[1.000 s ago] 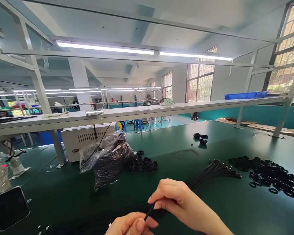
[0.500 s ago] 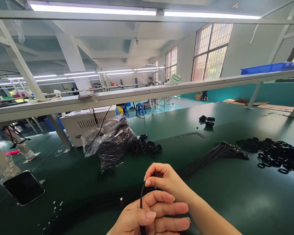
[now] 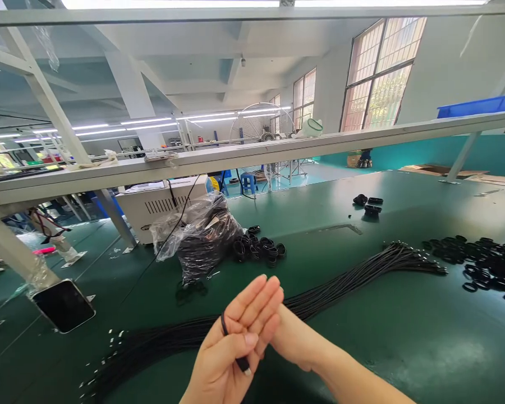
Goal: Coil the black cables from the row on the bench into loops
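Left hand [image 3: 231,336] sits bottom center, fingers together, with a black cable [image 3: 224,325] looped around it and the tip poking out below. Right hand [image 3: 297,336] is tucked behind it, can't tell its grip, just above a wire bundle [image 3: 164,342].

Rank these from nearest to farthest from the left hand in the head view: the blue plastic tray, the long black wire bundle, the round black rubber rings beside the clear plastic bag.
From the left hand:
1. Long black wire bundle, directly beneath it on the green mat.
2. Round black rubber rings, straight ahead, beside the clear plastic bag.
3. Blue plastic tray, far right on the shelf.
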The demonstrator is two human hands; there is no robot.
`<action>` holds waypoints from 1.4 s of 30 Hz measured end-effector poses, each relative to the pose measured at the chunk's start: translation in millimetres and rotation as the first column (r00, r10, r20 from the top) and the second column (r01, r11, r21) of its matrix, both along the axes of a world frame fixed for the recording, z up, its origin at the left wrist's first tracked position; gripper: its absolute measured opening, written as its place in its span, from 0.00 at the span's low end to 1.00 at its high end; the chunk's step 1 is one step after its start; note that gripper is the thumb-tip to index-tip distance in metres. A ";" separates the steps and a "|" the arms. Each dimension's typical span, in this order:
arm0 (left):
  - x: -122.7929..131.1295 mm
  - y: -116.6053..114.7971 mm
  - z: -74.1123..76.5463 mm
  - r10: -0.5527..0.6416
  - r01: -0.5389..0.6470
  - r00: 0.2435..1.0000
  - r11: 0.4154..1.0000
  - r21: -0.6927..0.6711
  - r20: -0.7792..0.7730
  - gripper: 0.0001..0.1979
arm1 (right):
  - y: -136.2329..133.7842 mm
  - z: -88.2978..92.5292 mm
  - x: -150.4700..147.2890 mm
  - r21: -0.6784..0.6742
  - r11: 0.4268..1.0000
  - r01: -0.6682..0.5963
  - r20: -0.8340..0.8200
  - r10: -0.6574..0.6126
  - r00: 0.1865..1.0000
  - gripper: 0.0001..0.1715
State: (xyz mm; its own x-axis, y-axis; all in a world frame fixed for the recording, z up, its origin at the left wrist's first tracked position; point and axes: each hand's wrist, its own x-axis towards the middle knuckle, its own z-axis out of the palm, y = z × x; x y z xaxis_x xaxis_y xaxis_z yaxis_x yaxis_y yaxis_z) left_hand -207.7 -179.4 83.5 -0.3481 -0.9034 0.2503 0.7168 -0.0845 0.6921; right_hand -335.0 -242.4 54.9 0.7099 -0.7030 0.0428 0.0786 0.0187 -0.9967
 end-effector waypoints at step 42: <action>18.2 -3.8 10.6 -0.140 0.107 0.949 0.986 0.128 0.281 0.23 | 18.5 -2.0 6.4 0.041 0.993 0.110 0.060 -0.112 0.992 0.18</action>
State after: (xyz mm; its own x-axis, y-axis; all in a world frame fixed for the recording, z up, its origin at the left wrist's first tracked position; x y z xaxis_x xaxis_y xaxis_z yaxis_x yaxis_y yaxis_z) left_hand -189.5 -183.1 94.1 -0.5010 -0.8651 0.0243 0.4672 -0.2467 0.8490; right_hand -328.6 -223.9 52.9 0.6239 -0.7794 0.0564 0.1440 0.0437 -0.9886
